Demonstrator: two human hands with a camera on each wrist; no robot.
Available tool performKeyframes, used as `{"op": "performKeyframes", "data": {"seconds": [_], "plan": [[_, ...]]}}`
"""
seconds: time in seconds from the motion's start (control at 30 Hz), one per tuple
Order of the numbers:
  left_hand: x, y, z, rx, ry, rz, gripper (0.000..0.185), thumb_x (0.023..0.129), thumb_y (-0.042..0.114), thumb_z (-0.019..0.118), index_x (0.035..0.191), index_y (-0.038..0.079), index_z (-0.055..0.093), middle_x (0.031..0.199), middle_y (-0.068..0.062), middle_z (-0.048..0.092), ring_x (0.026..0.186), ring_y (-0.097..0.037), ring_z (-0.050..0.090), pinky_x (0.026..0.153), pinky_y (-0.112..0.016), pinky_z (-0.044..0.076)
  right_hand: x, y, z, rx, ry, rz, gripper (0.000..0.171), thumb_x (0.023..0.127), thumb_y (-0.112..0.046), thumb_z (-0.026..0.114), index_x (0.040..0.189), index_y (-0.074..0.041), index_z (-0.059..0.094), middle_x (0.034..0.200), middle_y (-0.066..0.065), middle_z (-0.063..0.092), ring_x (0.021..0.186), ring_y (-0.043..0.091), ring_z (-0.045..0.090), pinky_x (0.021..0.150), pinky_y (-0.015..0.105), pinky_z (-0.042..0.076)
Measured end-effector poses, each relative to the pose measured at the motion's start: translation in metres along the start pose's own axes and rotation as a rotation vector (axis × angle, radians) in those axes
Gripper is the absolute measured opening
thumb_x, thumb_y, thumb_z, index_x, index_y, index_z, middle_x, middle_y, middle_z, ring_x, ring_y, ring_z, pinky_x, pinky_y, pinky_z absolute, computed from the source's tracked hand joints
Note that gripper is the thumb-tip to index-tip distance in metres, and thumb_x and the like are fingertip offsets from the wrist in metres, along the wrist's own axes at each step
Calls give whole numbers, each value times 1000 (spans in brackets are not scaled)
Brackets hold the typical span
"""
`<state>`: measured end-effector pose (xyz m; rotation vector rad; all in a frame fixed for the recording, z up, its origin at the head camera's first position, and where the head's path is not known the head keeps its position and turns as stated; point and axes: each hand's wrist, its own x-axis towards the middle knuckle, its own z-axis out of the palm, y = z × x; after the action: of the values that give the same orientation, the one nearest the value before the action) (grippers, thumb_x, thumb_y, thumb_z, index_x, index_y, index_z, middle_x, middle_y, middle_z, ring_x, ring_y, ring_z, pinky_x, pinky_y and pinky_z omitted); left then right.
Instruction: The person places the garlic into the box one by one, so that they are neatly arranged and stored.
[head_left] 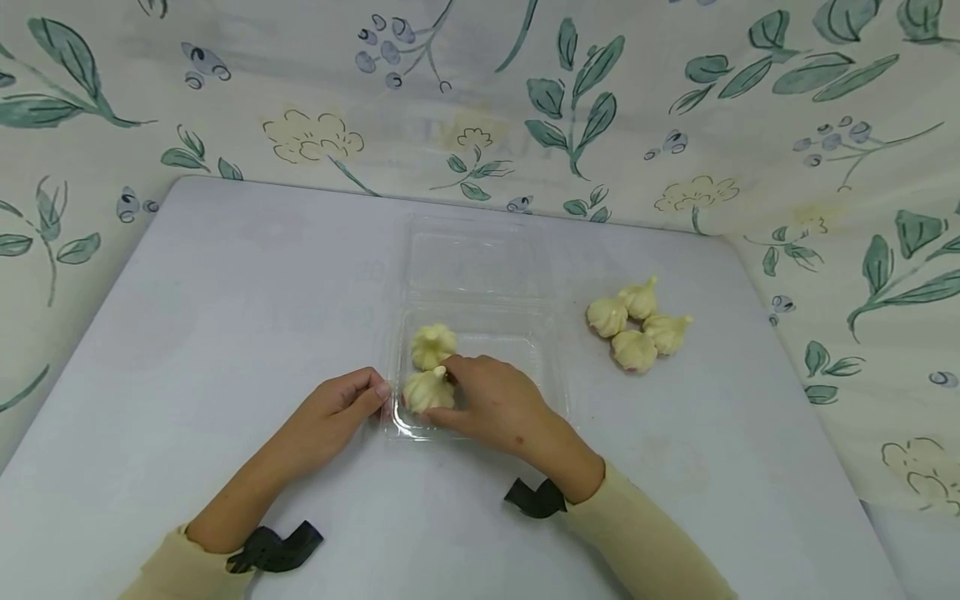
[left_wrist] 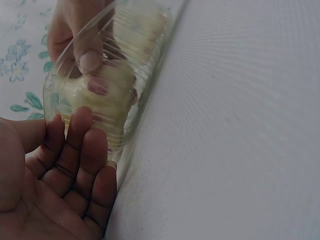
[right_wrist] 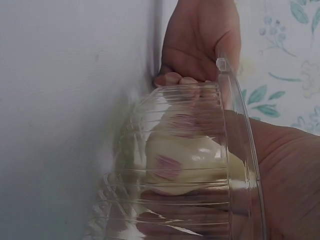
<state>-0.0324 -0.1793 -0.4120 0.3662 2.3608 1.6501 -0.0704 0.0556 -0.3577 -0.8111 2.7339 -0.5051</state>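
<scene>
A clear plastic clamshell box (head_left: 510, 400) lies with its lid (head_left: 472, 258) folded back toward the far side. Two garlic bulbs sit along its left wall, a farther bulb (head_left: 432, 346) and a nearer bulb (head_left: 427, 392). My right hand (head_left: 498, 404) reaches into the box, thumb and fingers around the nearer bulb, whose purple-marked side shows through the ribbed wall in the right wrist view. With thumb and fingertips, my left hand (head_left: 337, 417) pinches the left rim (left_wrist: 54, 95) of the box; its other fingers rest against the outer wall.
Several more garlic bulbs (head_left: 633, 350) are clustered on the white table (head_left: 262, 275), right of the box. A floral cloth (head_left: 465, 108) hangs behind and beside the table. Black straps (head_left: 277, 550) hang at both wrists.
</scene>
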Motion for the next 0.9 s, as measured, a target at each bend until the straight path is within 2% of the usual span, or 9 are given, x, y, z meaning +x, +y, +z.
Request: {"op": "performKeyframes", "data": {"seconds": [0.27,0.67,0.9], "plan": [[1,-2,1,-2,-5,2,25,103,34,46,87,20,59,83,-1,57,80,-19,52,70,-28,42,-1,2,-1,23,-9,-10,46,78,-57,73,105,-21,63,82,-7,61,73,8,53,60,27,44],[1,-2,0,4,-7,-3,28,103,34,45,88,16,59,85,-2,58,83,-19,53,73,-28,43,-2,7,-1,57,-8,-43,48,80,-55,72,112,-20,63,91,-9,64,82,8,57,69,27,46],[1,-2,0,0,-9,-1,28,103,34,46,88,15,60,85,-3,59,84,-19,54,74,-27,43,-6,9,-6,85,-25,-51,56,83,-54,71,124,-18,60,112,-6,66,102,11,61,85,31,48]]}}
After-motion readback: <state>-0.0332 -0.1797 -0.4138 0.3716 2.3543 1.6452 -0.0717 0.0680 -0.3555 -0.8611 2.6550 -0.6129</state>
